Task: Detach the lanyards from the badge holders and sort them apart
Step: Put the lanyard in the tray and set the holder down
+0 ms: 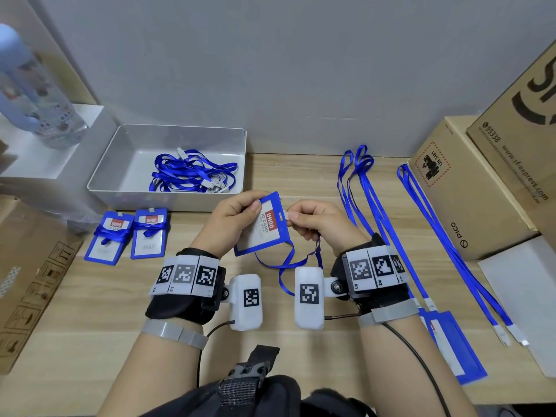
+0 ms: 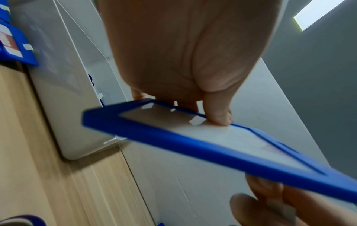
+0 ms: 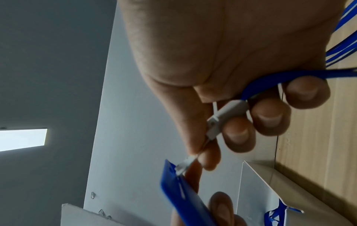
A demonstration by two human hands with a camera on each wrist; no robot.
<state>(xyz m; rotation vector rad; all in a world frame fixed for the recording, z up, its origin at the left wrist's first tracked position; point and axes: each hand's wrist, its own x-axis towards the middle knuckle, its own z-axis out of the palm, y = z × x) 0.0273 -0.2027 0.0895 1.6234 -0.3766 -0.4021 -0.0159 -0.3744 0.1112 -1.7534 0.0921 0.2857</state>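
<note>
a person is working at a pale wooden table [image 1: 99, 341] set against a plain grey wall [image 1: 270, 70]. above the table's middle, the left hand [image 1: 231, 219] is pinching a blue badge holder [image 1: 264, 227] between thumb and fingers, while the right hand [image 1: 316, 222] is pinching the white clip [image 3: 222, 120] of the lanyard [image 1: 288, 263] at the holder's slot. the strap is trailing down toward the near edge. a white tray [image 1: 120, 167] near the back edge is holding loose lanyards [image 1: 192, 173]. two wrapped holders [image 1: 132, 233] are lying toward the left edge. long lanyards [image 1: 406, 224] are stretching along the right side, beside cardboard boxes [image 1: 481, 182] filling the back right corner. a clear bottle [image 1: 39, 94] is standing on a white ledge at the back left.
</note>
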